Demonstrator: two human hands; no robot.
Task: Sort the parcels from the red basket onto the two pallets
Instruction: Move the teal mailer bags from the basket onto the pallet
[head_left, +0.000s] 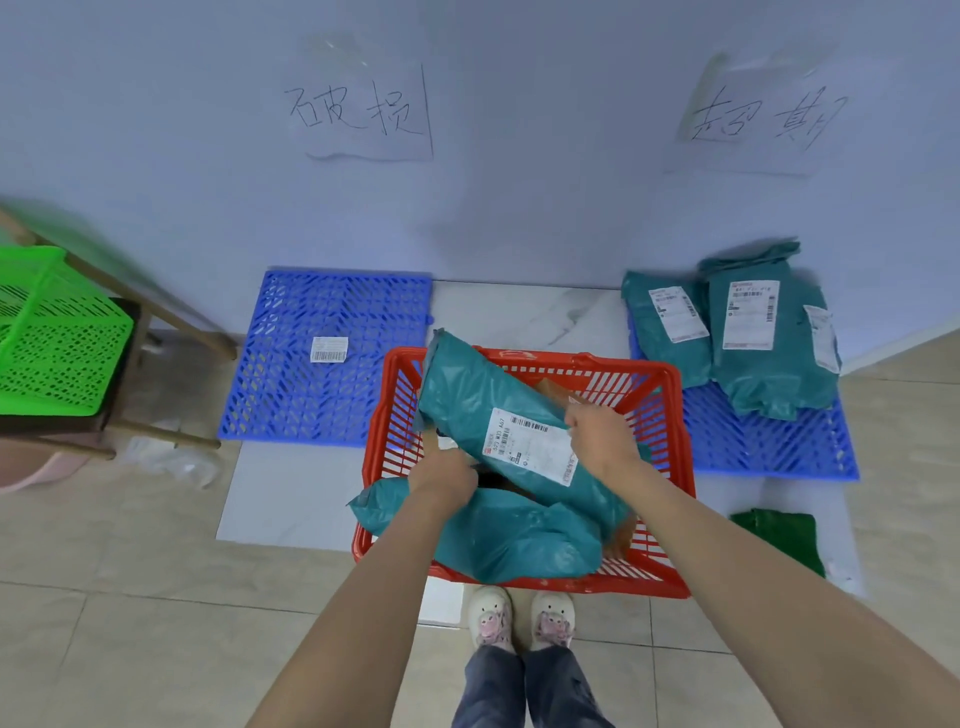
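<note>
Head: both hands (441, 475) grip teal parcel (498, 415) (long axis far-left to near-right).

Can't see the fingers of the left hand (441, 470), they're tucked under the long teal parcel (498, 415) over the red basket (670, 415). A brown parcel (553, 389) behind that teal one is mostly covered. Print on its label (530, 447) is too small to read. Left of the basket, the green crate (52, 332) is blurry and cut off by the edge.
</note>
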